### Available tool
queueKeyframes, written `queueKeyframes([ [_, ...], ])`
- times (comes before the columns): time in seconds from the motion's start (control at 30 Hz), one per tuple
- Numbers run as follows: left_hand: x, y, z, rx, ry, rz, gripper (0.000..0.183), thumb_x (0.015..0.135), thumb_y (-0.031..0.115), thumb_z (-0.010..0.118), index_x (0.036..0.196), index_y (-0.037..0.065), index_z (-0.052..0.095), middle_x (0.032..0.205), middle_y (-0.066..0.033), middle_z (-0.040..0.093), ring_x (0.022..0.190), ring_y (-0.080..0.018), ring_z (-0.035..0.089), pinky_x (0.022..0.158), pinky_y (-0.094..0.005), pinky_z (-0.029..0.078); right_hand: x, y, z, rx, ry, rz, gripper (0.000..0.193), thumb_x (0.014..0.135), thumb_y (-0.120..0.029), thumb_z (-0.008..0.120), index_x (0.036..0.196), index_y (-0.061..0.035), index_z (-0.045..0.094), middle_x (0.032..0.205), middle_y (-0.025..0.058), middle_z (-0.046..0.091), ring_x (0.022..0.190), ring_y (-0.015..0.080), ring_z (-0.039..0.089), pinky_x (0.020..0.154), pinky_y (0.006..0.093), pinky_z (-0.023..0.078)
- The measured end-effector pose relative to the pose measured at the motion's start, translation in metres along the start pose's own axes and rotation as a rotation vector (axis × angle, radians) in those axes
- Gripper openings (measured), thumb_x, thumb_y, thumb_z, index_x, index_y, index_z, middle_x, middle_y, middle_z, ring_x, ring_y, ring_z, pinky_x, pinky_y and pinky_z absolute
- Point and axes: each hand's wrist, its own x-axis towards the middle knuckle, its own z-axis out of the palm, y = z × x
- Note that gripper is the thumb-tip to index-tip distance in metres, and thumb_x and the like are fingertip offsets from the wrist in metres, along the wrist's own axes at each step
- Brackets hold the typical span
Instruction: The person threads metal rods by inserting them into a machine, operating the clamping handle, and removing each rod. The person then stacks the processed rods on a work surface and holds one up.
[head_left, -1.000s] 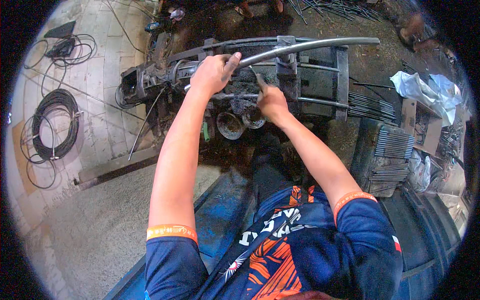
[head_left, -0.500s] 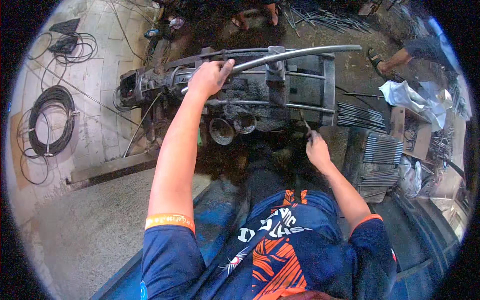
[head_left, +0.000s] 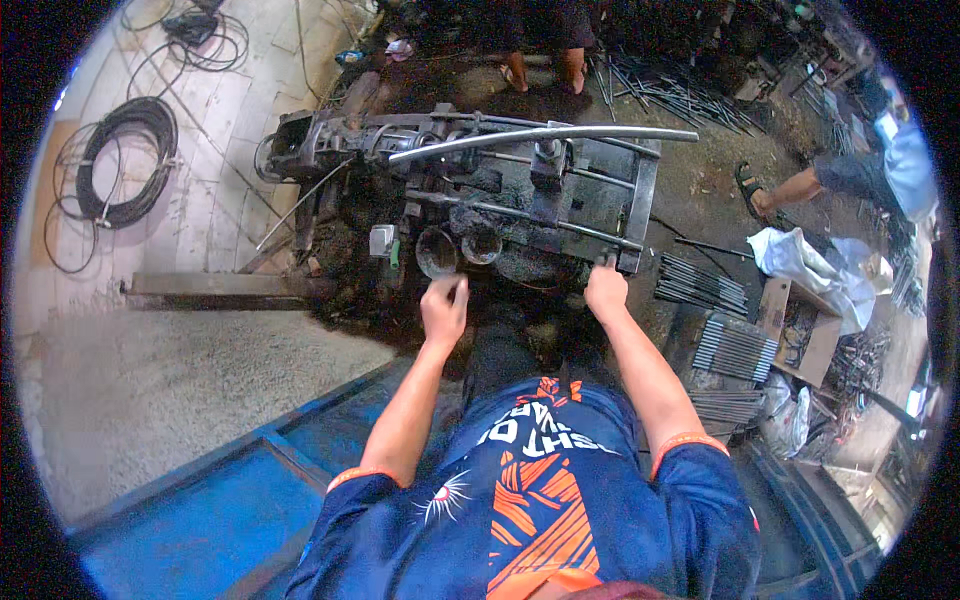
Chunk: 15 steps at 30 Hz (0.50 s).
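Observation:
A long, slightly curved metal bar (head_left: 600,131) rests across the top of a dark, greasy machine (head_left: 500,190) with several guide rods. My left hand (head_left: 443,312) is just in front of two round metal cups (head_left: 437,252), apart from the bar. Its fingers are curled and smeared by motion, so I cannot see whether anything is in them. At the machine's front right corner, my right hand (head_left: 606,290) is closed, fingers pointing away from me. Whatever it grips is lost against the dark metal. A small green-handled tool (head_left: 394,253) stands left of the cups beside a whitish block (head_left: 382,240).
Bundles of metal rods (head_left: 735,347) lie to the right, near a wooden box (head_left: 805,330) and white plastic sheeting (head_left: 810,268). A coiled black cable (head_left: 127,163) is on the left floor. Other people's feet (head_left: 570,78) show at the back; another person's leg (head_left: 790,190) is at right.
My left hand has let go of the metal bar and drawn back toward me to the cups. The bar now lies on the machine. The thin tool in my right hand no longer shows clearly.

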Motion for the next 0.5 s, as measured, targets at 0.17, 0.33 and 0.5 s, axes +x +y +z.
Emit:
queueKeyframes([
  [0.17, -0.095, -0.052, -0.055, 0.037, 0.083, -0.516, 0.029, 0.091, 0.023, 0.062, 0.094, -0.005, 0.068, 0.089, -0.0169, 0.07, 0.084, -0.0248, 0.067, 0.078, -0.0332, 0.05, -0.004, -0.018, -0.07, -0.026, -0.058, -0.132, 0.022, 0.083, -0.018, 0.058, 0.087, 0.0003, 0.069, 0.089, 0.0253, 0.068, 0.082, 0.0406, 0.068, 0.075, 0.048, 0.055],
  [0.33, -0.101, -0.074, -0.068, -0.008, 0.278, -0.472, 0.022, 0.092, 0.016, 0.063, 0.094, -0.005, 0.067, 0.085, -0.0103, 0.07, 0.078, -0.0153, 0.062, 0.076, -0.0303, 0.049, 0.034, -0.069, -0.175, 0.149, 0.22, -0.353, 0.027, 0.087, -0.029, 0.059, 0.101, -0.0079, 0.069, 0.092, 0.0225, 0.068, 0.088, 0.0404, 0.066, 0.078, 0.0471, 0.053],
  [0.5, -0.053, -0.095, -0.038, -0.301, 0.36, -0.446, 0.024, 0.092, 0.017, 0.064, 0.095, -0.007, 0.065, 0.086, -0.0088, 0.068, 0.079, -0.0139, 0.061, 0.076, -0.0287, 0.048, 0.111, -0.129, -0.234, 0.246, 0.542, -0.613, 0.027, 0.086, -0.028, 0.059, 0.104, -0.0095, 0.069, 0.094, 0.0181, 0.069, 0.089, 0.0376, 0.065, 0.078, 0.0457, 0.053],
])
